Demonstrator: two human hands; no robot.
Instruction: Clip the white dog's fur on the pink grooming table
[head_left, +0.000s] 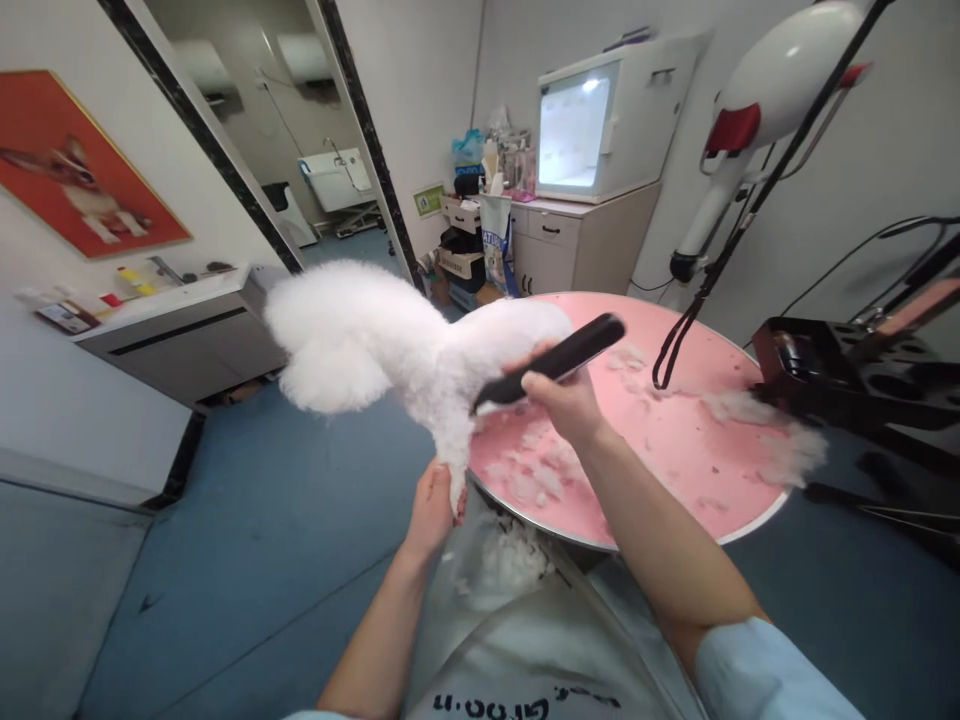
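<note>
A fluffy white dog point(420, 330) is on the round pink table point(675, 420), its big rounded head out past the table's left edge. My left hand point(435, 505) is closed around the lower end of the dog's front leg point(452, 440), over the table's near edge. In my right hand point(566, 395) is a black hair clipper point(562, 358), its head pointing down and left against the fur at the top of that leg. The dog's face is hidden in its fur. Clumps of cut white fur point(532, 475) lie on the table below the clipper.
A black strap loop point(667, 350) hangs over the table beside a white dryer point(780, 85) on an arm. A black tool holder point(825, 370) stands at the right edge. Behind are a lit white cabinet point(574, 130) and drawers point(555, 235). Fur also lies on my apron point(495, 620).
</note>
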